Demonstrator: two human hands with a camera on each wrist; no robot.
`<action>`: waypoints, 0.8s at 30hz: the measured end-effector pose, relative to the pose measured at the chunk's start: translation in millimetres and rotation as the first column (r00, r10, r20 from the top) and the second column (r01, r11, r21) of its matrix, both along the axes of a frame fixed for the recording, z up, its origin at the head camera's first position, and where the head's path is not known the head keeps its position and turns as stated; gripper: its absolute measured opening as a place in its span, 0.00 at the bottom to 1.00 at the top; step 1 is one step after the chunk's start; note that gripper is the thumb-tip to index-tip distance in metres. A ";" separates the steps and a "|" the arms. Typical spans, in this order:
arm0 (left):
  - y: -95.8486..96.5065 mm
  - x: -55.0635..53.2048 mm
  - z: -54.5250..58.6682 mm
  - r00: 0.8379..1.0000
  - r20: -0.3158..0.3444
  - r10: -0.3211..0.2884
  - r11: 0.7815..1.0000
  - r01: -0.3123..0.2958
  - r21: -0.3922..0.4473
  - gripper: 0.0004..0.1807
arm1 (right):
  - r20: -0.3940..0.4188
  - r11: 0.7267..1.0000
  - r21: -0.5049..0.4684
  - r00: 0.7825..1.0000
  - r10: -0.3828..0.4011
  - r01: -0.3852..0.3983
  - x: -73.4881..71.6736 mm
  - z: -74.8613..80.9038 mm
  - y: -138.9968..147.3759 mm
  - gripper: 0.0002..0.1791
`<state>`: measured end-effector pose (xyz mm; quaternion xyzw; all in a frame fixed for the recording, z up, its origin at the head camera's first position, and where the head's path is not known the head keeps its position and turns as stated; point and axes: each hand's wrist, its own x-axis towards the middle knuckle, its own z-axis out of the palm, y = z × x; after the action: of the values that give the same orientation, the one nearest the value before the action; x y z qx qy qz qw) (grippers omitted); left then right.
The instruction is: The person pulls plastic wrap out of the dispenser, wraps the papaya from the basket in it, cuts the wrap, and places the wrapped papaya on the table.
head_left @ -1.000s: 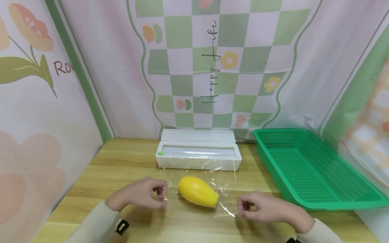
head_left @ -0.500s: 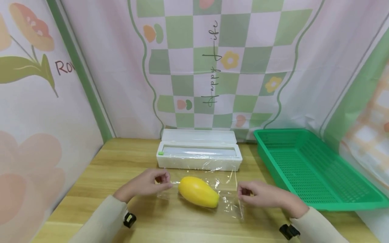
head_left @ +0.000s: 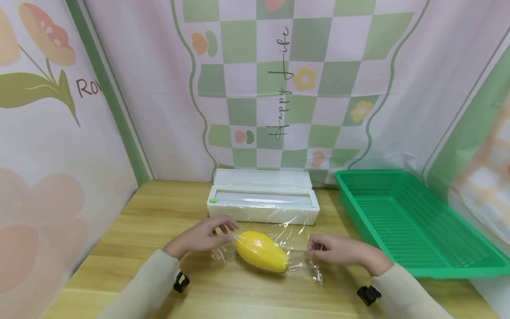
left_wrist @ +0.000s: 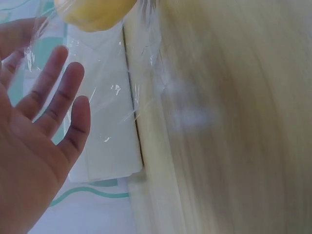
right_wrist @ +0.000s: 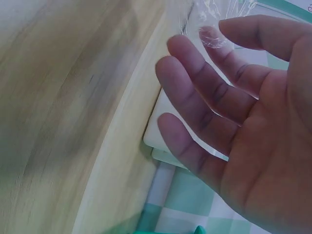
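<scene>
A yellow papaya [head_left: 260,251] lies on the wooden table, with clear plastic wrap [head_left: 300,261] drawn over it from a white wrap dispenser [head_left: 263,214] behind. My left hand [head_left: 207,235] is at the papaya's left end and holds the wrap by thumb and index finger; its other fingers [left_wrist: 68,92] are spread loosely. On the right side, my right hand [head_left: 336,250] pinches the other edge of the wrap between thumb and index finger, the remaining fingers [right_wrist: 187,92] loosely bent. Wrinkled film hangs around both ends of the papaya.
A green plastic basket [head_left: 438,271] stands at the right of the table [head_left: 159,208]. The dispenser's lid [head_left: 263,178] is raised, near the patterned cloth [head_left: 303,106] at the back.
Both hands have moved inward, the left one more, reaching the papaya's left end. The wrap's near edge has come over the papaya and now lies across it. The left fingers have loosened.
</scene>
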<state>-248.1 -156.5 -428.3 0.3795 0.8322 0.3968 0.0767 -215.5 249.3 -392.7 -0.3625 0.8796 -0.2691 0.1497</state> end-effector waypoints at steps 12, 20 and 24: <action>10.2 1.1 -1.4 0.995 -0.009 -0.101 0.995 0.101 0.021 0.14 | -0.021 0.999 -0.016 0.999 -0.045 0.045 -2.0 4.0 1.7 0.07; 10.8 1.5 -1.9 0.998 0.008 -0.057 0.998 0.057 0.016 0.13 | -0.331 0.995 -0.063 0.939 -0.093 0.076 18.5 4.5 -31.6 0.10; 16.0 2.1 -2.0 1.000 0.001 -0.010 1.000 0.010 0.007 0.14 | -0.355 0.996 -0.026 0.931 -0.088 0.084 29.9 -4.3 -51.8 0.17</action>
<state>-246.0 -140.5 -430.4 0.3837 0.8290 0.3995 0.0776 -185.5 197.4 -397.0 -0.3672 0.9057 -0.2102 -0.0256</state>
